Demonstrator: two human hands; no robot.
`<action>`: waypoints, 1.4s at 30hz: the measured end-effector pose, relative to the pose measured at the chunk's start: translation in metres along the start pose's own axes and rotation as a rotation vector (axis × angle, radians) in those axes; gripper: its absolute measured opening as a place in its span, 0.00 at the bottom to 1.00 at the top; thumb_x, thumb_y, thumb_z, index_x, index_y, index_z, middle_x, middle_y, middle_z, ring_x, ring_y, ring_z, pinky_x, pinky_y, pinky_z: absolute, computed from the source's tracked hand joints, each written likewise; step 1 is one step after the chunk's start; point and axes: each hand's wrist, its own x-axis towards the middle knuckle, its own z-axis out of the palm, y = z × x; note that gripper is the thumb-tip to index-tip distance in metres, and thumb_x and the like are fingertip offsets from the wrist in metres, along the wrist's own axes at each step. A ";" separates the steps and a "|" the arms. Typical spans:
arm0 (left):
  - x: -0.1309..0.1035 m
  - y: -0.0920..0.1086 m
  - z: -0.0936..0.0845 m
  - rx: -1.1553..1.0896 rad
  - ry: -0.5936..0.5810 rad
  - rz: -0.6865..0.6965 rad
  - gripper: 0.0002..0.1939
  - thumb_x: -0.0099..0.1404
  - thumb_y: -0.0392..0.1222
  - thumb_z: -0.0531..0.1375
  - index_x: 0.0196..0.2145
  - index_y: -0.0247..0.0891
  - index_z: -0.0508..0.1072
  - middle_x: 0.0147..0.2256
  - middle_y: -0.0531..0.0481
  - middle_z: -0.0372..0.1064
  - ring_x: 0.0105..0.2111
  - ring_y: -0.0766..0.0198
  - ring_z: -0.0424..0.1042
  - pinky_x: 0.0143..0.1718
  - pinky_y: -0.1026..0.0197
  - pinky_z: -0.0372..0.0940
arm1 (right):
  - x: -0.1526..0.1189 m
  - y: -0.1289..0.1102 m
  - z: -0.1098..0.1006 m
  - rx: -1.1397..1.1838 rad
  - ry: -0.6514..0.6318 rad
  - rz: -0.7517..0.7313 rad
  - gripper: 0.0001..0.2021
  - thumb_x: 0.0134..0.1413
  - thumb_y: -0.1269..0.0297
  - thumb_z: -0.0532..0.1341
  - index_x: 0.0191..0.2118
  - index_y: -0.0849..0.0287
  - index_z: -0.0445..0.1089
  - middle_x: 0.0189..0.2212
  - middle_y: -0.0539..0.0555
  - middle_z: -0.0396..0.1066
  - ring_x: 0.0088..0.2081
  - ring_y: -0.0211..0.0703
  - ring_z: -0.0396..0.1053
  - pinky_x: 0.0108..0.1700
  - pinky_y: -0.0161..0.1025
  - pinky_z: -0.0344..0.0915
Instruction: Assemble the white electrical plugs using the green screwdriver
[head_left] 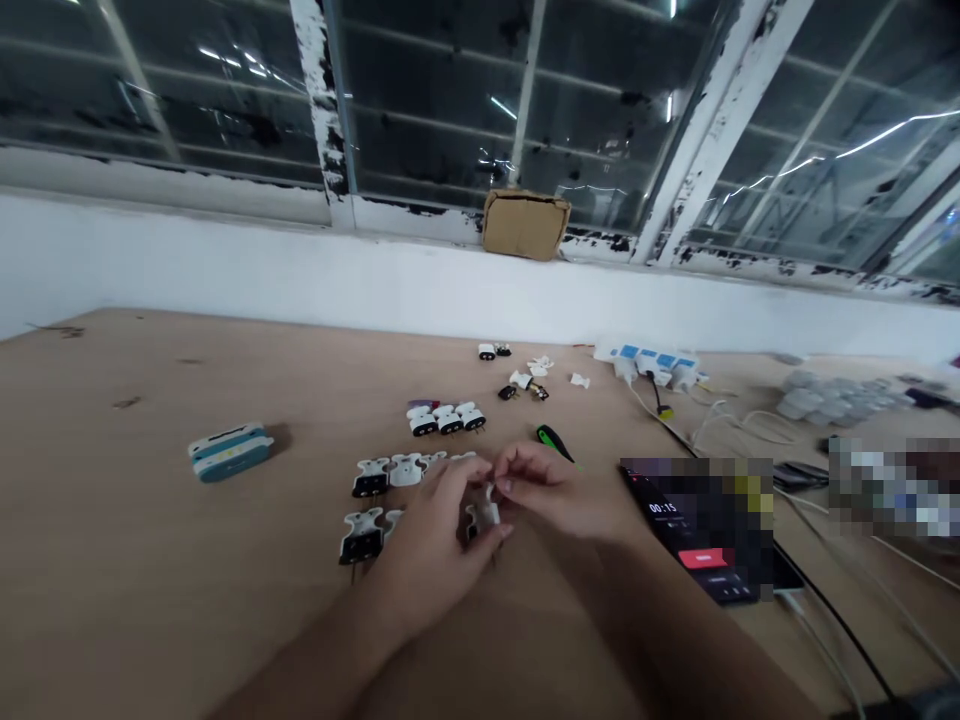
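Near the middle of the wooden table, my left hand (435, 530) curls its fingers around a small white and black plug part (484, 512). My right hand (551, 490) meets it from the right, thumb and forefinger pinched at the part's upper end; anything tiny between those fingertips is hidden. Beyond and left of my left hand lie rows of similar parts, among them a white and black one (361, 535) and another (371, 478). Three assembled plugs (448, 419) form a short row farther back. A green and black tool (553, 441) lies just past my right hand.
To the right lies a tablet (697, 530) showing a timer. Behind it are a power strip (651, 362) with cables and a pile of pale pieces (840, 397). A teal and white object (231, 452) sits left. Loose parts (523, 380) lie farther back. A cardboard box (525, 226) rests on the window ledge.
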 end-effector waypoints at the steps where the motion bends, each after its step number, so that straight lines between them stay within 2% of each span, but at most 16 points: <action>1: 0.000 0.000 0.000 0.008 0.010 0.003 0.24 0.62 0.34 0.68 0.54 0.44 0.70 0.54 0.45 0.72 0.56 0.49 0.72 0.59 0.45 0.67 | 0.000 0.000 0.000 0.018 0.000 0.003 0.14 0.64 0.50 0.67 0.40 0.56 0.70 0.34 0.48 0.71 0.36 0.38 0.68 0.41 0.37 0.65; 7: -0.001 -0.003 0.002 0.083 0.009 0.041 0.24 0.62 0.31 0.66 0.54 0.45 0.71 0.55 0.44 0.72 0.58 0.47 0.70 0.61 0.43 0.67 | 0.000 0.005 0.004 0.026 -0.058 -0.014 0.13 0.63 0.52 0.68 0.39 0.56 0.69 0.34 0.48 0.70 0.34 0.38 0.66 0.39 0.36 0.64; 14: -0.001 -0.007 0.006 0.067 0.003 0.073 0.27 0.62 0.30 0.67 0.57 0.44 0.69 0.54 0.44 0.73 0.55 0.49 0.73 0.58 0.46 0.69 | 0.003 0.003 0.019 0.003 0.064 -0.036 0.11 0.63 0.55 0.67 0.38 0.56 0.71 0.35 0.49 0.72 0.38 0.40 0.69 0.43 0.38 0.67; 18: -0.001 -0.008 0.006 0.062 0.030 0.147 0.28 0.63 0.33 0.68 0.58 0.46 0.67 0.60 0.43 0.69 0.61 0.48 0.68 0.63 0.45 0.65 | 0.003 0.000 0.011 -0.070 0.118 -0.065 0.09 0.63 0.56 0.65 0.38 0.56 0.71 0.36 0.50 0.74 0.39 0.41 0.71 0.44 0.39 0.68; 21: -0.002 -0.008 0.003 0.109 0.036 0.127 0.25 0.66 0.34 0.65 0.58 0.45 0.66 0.60 0.42 0.68 0.60 0.48 0.68 0.60 0.46 0.66 | 0.002 0.001 -0.003 -0.295 0.150 -0.011 0.03 0.62 0.64 0.63 0.38 0.56 0.72 0.34 0.50 0.75 0.36 0.40 0.71 0.40 0.37 0.67; 24: -0.001 -0.007 0.000 0.216 -0.047 0.112 0.13 0.67 0.34 0.63 0.49 0.43 0.70 0.51 0.45 0.73 0.52 0.50 0.72 0.53 0.47 0.69 | 0.002 0.006 -0.014 -0.534 0.126 0.085 0.03 0.58 0.70 0.62 0.36 0.57 0.73 0.30 0.49 0.75 0.32 0.39 0.71 0.33 0.35 0.64; 26: 0.000 -0.006 -0.001 0.314 -0.133 0.146 0.07 0.67 0.33 0.64 0.42 0.41 0.72 0.44 0.47 0.74 0.48 0.49 0.72 0.51 0.46 0.68 | 0.002 0.010 -0.018 -0.592 0.113 0.089 0.04 0.54 0.74 0.63 0.33 0.58 0.73 0.29 0.49 0.75 0.31 0.39 0.70 0.33 0.35 0.63; 29: 0.001 -0.005 0.000 0.430 -0.218 0.161 0.03 0.67 0.35 0.65 0.38 0.41 0.75 0.41 0.47 0.75 0.48 0.47 0.71 0.51 0.43 0.67 | 0.002 0.015 -0.017 -0.643 0.115 0.074 0.06 0.51 0.76 0.62 0.32 0.58 0.73 0.29 0.48 0.74 0.31 0.38 0.68 0.33 0.35 0.61; 34: 0.001 -0.003 0.000 0.464 -0.277 0.144 0.04 0.70 0.37 0.63 0.36 0.42 0.78 0.40 0.49 0.74 0.47 0.50 0.71 0.49 0.45 0.66 | 0.002 0.014 -0.015 -0.704 0.102 0.069 0.07 0.52 0.76 0.62 0.33 0.58 0.74 0.28 0.48 0.75 0.30 0.38 0.69 0.33 0.34 0.61; 42: 0.001 -0.005 -0.001 0.463 -0.303 0.114 0.06 0.70 0.39 0.64 0.35 0.42 0.80 0.40 0.48 0.75 0.46 0.51 0.72 0.48 0.48 0.65 | 0.002 0.009 -0.013 -0.738 0.091 0.072 0.10 0.52 0.78 0.61 0.34 0.57 0.75 0.30 0.48 0.76 0.32 0.38 0.70 0.35 0.34 0.61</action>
